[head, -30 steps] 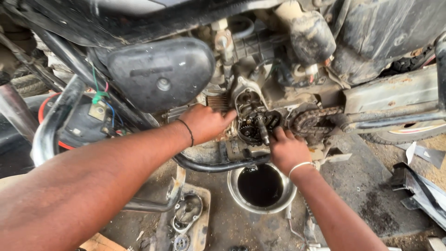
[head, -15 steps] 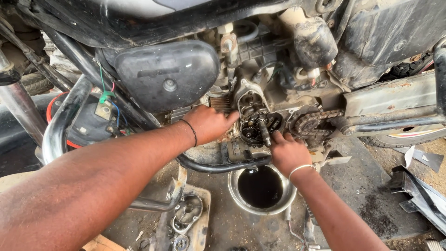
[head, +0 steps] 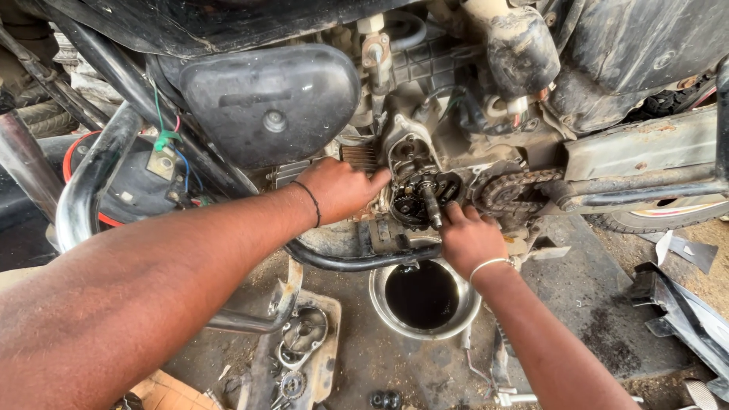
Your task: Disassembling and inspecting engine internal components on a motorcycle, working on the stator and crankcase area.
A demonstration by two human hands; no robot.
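Observation:
A motorcycle engine (head: pixel 425 144) lies open in front of me, its side cover off, with a round gear assembly (head: pixel 416 199) and a short shaft exposed. My left hand (head: pixel 343 188) rests against the left rim of that assembly, fingers pressed on it. My right hand (head: pixel 467 237) sits just below and to the right, fingertips touching the shaft; whether it grips it is hidden. A greasy drive chain (head: pixel 516 186) wraps a sprocket to the right.
A steel bowl (head: pixel 383 304) of dark oil stands on the floor under the engine. A black curved pipe (head: pixel 342 262) crosses below my hands. A tray of loose engine parts (head: pixel 304 349) lies lower left. A black side panel (head: pixel 273 99) hangs above; the rear wheel (head: pixel 661 216) is right.
Both hands stay on the gear assembly with only small shifts. The view has drifted slightly.

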